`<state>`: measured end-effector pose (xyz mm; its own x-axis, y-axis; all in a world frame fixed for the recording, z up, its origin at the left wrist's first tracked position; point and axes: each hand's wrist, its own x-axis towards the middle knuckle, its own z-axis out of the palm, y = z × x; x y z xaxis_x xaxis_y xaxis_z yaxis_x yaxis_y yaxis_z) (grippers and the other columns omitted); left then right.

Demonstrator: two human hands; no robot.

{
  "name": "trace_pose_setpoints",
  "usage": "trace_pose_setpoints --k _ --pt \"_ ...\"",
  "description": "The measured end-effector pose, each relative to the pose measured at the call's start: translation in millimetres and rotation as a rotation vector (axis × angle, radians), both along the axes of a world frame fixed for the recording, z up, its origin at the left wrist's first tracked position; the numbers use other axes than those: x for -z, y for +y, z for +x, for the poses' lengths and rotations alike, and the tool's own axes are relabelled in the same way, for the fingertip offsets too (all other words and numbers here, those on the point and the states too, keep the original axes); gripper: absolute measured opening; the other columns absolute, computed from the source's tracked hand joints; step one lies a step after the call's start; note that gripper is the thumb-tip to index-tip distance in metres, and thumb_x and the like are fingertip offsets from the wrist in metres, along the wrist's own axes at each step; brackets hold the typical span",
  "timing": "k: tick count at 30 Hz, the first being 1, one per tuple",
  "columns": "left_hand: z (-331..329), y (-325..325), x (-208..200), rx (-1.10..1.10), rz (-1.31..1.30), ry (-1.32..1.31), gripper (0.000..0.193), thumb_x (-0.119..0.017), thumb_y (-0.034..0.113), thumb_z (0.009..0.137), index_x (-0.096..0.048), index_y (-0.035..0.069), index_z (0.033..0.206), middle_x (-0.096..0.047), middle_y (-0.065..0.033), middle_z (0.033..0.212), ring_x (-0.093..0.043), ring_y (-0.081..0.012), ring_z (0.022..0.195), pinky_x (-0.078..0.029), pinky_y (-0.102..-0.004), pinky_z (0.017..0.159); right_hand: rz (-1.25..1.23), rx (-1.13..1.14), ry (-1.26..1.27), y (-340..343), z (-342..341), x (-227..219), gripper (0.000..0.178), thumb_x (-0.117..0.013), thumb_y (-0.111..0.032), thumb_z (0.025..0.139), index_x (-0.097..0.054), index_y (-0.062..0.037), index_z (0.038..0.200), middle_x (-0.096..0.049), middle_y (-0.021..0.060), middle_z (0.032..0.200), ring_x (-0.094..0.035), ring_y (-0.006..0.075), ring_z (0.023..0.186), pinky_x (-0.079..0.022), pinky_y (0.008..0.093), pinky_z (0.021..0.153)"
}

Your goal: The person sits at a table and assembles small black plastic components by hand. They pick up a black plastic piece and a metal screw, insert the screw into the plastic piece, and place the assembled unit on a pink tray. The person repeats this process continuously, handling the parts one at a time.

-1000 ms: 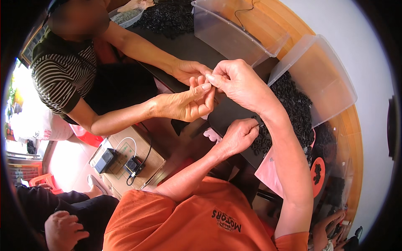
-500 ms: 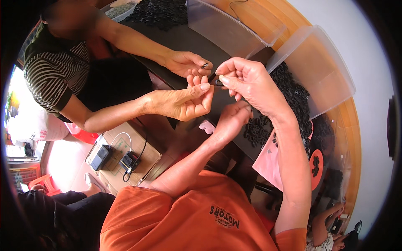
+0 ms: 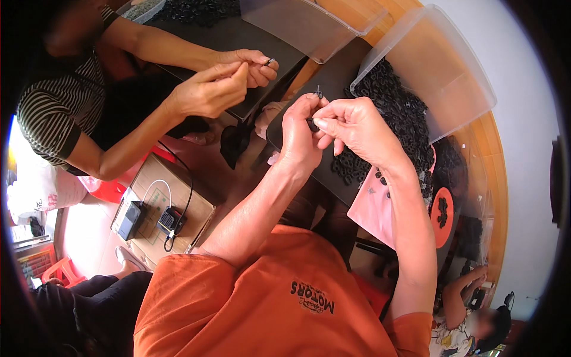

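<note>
Close together above the dark table, my left hand [image 3: 300,132] and my right hand [image 3: 361,126] almost touch. Between my left thumb and forefinger a small black part with a thin pin [image 3: 319,93] sticks up. My right thumb and fingertips pinch a small black ring-like part [image 3: 311,124] against the left fingers, which partly cover it. Just beyond my hands a heap of small black plastic parts [image 3: 386,89] spreads over the table, and some lie loose near my right wrist.
A clear plastic bin [image 3: 431,77] lies tipped behind the heap. Another person's hand [image 3: 208,89] works at the left. A pink sheet [image 3: 373,208] and an orange-red disc [image 3: 441,229] lie at the right. A cardboard box [image 3: 193,217] carries two black devices with cables.
My right hand has drawn away from the other person's hands with a small black part and met my left hand, which rose. The other person's hands have pulled back left.
</note>
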<state>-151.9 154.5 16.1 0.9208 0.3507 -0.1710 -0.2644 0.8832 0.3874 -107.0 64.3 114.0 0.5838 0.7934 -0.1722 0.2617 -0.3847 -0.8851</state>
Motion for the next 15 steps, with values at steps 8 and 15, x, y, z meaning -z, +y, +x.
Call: trace_pose_setpoints --k 8,15 --pt "3 -4 2 0.008 -0.146 -0.110 0.012 -0.051 0.017 0.092 -0.057 0.007 0.093 -0.059 -0.0038 0.085 -0.061 -0.0150 0.076 -0.051 -0.0279 0.064 -0.049 -0.038 0.029 2 2 -7 0.019 -0.059 -0.009 0.091 -0.065 0.0063 0.081 -0.064 0.0101 0.069 -0.065 0.0146 0.061 -0.046 0.0232 0.046" --pt "2 3 13 0.105 -0.200 -0.260 0.009 -0.052 0.016 0.092 -0.057 0.009 0.091 -0.060 -0.0029 0.084 -0.060 -0.0145 0.075 -0.050 -0.0287 0.063 -0.080 -0.019 -0.122 8 -7 6 0.018 -0.060 -0.008 0.089 -0.062 0.0042 0.076 -0.063 0.0105 0.065 -0.060 0.0129 0.054 -0.046 0.0268 0.047"
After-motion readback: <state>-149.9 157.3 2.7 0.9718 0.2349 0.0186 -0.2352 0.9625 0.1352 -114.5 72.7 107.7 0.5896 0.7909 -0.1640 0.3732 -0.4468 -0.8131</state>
